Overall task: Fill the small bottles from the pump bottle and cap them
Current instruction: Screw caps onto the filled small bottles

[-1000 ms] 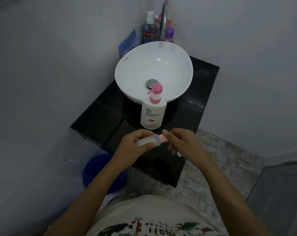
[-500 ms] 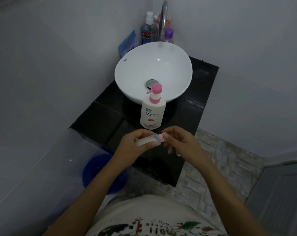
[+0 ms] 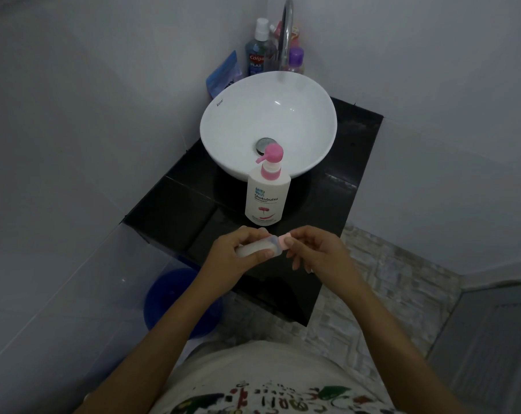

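Pink cap [image 3: 284,241] pinched by the right hand [image 3: 316,252], thumb and forefinger on it, remaining fingers loose below. Small bottle [image 3: 254,249] wrapped in the left hand [image 3: 238,253], held sideways with its neck toward the right hand, likely so one hand steadies while the other twists. Milky inside, so probably filled; too dim to tell whether the cap is going on or coming off. Both hands in the air above the near edge of the black surface [image 3: 178,210], over nothing that would catch a spill. Pump bottle [image 3: 267,195] upright just beyond the hands, near the surface's front edge, hard against the white basin [image 3: 223,138], nozzle turned left. Little bare surface left: a strip to either side of the pump bottle for standing a capped bottle. Blue bucket [image 3: 169,297] on the floor below left.
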{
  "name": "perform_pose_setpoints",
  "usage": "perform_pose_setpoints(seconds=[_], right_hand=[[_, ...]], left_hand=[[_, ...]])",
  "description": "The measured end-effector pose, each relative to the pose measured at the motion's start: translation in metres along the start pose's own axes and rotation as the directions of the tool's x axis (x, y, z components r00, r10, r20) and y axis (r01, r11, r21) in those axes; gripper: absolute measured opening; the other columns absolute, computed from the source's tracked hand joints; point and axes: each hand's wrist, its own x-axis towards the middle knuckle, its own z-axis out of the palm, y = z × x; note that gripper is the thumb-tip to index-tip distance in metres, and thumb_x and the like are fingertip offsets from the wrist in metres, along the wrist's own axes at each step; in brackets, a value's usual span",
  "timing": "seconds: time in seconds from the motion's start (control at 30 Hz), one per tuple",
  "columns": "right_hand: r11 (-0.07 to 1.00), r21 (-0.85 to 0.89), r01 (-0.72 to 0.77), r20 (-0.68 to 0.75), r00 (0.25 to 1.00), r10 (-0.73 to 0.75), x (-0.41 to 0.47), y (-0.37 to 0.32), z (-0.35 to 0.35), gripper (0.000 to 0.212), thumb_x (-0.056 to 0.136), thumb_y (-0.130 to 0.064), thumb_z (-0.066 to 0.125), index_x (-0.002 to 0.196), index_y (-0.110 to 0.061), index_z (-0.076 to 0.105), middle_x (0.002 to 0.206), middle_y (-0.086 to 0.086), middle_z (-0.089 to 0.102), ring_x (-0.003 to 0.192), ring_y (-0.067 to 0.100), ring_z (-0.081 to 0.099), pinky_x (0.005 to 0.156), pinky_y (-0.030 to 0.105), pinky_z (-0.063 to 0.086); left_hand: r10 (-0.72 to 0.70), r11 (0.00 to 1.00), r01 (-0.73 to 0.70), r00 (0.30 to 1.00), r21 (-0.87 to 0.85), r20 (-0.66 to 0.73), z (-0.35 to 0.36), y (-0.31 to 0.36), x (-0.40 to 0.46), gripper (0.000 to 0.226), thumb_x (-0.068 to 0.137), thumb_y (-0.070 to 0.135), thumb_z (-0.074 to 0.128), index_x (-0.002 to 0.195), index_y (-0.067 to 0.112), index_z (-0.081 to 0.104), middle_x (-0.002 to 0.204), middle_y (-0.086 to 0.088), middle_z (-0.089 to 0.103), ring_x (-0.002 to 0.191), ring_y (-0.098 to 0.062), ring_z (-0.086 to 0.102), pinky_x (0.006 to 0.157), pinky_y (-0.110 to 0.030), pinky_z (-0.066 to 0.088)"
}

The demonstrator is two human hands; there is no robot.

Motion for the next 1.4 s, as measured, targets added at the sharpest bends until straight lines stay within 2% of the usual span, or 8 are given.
perform_pose_setpoints(seconds=[0.2, 0.33, 0.43, 0.53, 0.7, 0.93, 1.2, 1.4], right_hand=[[0.992, 0.077, -0.095, -0.076, 0.992, 0.101, -0.003, 0.004, 0.012, 0.010, 0.092, -0.022, 0.056, 0.087, -0.017, 0.064, 0.068, 0.002, 0.064, 0.045, 0.002, 0.055, 0.040, 0.014, 0.040], [0.997, 0.052, -0.050, -0.092, 0.994, 0.055, -0.005, 0.007, 0.014, 0.006, 0.089, -0.021, 0.060, 0.090, -0.021, 0.065, 0.073, 0.000, 0.067, 0.050, 0.002, 0.057, 0.044, 0.012, 0.042], [0.996, -0.084, 0.018, -0.121, 0.992, -0.028, -0.004, 0.010, 0.008, 0.008, 0.088, -0.023, 0.062, 0.095, -0.022, 0.066, 0.079, -0.004, 0.067, 0.059, 0.001, 0.060, 0.053, 0.011, 0.047], [0.924, -0.376, 0.072, -0.166, 0.976, -0.144, 0.005, 0.018, 0.001, 0.008, 0.088, -0.027, 0.061, 0.096, -0.026, 0.063, 0.083, -0.013, 0.059, 0.070, 0.000, 0.057, 0.058, 0.012, 0.045], [0.764, -0.636, 0.110, -0.094, 0.971, -0.218, 0.038, 0.041, -0.001, 0.018, 0.091, -0.027, 0.055, 0.104, -0.016, 0.061, 0.096, -0.002, 0.058, 0.080, 0.010, 0.056, 0.070, 0.024, 0.046], [0.572, -0.806, 0.149, 0.073, 0.985, -0.155, 0.068, 0.064, 0.010, 0.023, 0.093, -0.026, 0.050, 0.109, -0.011, 0.058, 0.107, 0.007, 0.058, 0.086, 0.022, 0.059, 0.072, 0.031, 0.048], [0.546, -0.828, 0.128, 0.055, 0.987, -0.149, 0.071, 0.066, 0.009, 0.034, 0.090, -0.030, 0.055, 0.119, -0.013, 0.055, 0.108, 0.007, 0.058, 0.092, 0.023, 0.060, 0.074, 0.033, 0.048], [0.629, -0.773, 0.086, -0.036, 0.983, -0.178, 0.069, 0.065, 0.003, 0.047, 0.086, -0.041, 0.059, 0.126, -0.017, 0.051, 0.114, 0.005, 0.061, 0.098, 0.021, 0.061, 0.077, 0.032, 0.049]], left_hand=[[-0.052, 0.998, 0.053, 0.998, 0.046, -0.021, 0.004, -0.013, 0.000, 0.026, 0.073, 0.027, 0.080, 0.092, 0.038, 0.066, 0.097, 0.010, 0.067, 0.093, -0.004, 0.063, 0.079, -0.025, 0.053], [-0.040, 0.993, 0.039, 0.999, 0.111, 0.006, 0.006, -0.019, 0.001, 0.035, 0.061, 0.045, 0.080, 0.092, 0.045, 0.062, 0.100, 0.020, 0.063, 0.094, 0.002, 0.061, 0.072, -0.015, 0.052], [-0.016, 0.978, 0.013, 1.000, 0.208, 0.012, 0.003, -0.023, 0.005, 0.052, 0.054, 0.052, 0.081, 0.099, 0.036, 0.061, 0.106, 0.017, 0.056, 0.093, 0.000, 0.060, 0.072, -0.018, 0.054], [0.038, 0.954, -0.019, 0.998, 0.300, -0.058, -0.003, -0.025, 0.014, 0.045, 0.060, 0.039, 0.085, 0.097, 0.027, 0.063, 0.104, 0.013, 0.058, 0.091, -0.004, 0.060, 0.080, -0.026, 0.052], [0.140, 0.793, -0.052, 0.985, 0.607, -0.098, -0.008, -0.030, 0.039, 0.040, 0.068, 0.041, 0.080, 0.101, 0.024, 0.066, 0.100, 0.011, 0.062, 0.098, -0.011, 0.050, 0.089, -0.033, 0.037], [0.099, 0.536, -0.101, 0.993, 0.838, 0.056, 0.000, -0.047, 0.069, 0.055, 0.069, 0.048, 0.074, 0.117, 0.025, 0.061, 0.112, 0.005, 0.062, 0.106, -0.017, 0.045, 0.087, -0.031, 0.025], [0.001, 0.354, -0.118, 0.992, 0.928, 0.126, 0.007, -0.058, 0.082, 0.057, 0.071, 0.050, 0.071, 0.119, 0.024, 0.058, 0.117, 0.003, 0.060, 0.110, -0.020, 0.044, 0.091, -0.035, 0.029], [0.041, 0.362, -0.132, 0.991, 0.923, 0.126, 0.009, -0.057, 0.082, 0.042, 0.075, 0.044, 0.068, 0.111, 0.023, 0.062, 0.113, 0.003, 0.062, 0.107, -0.020, 0.045, 0.088, -0.034, 0.027]])
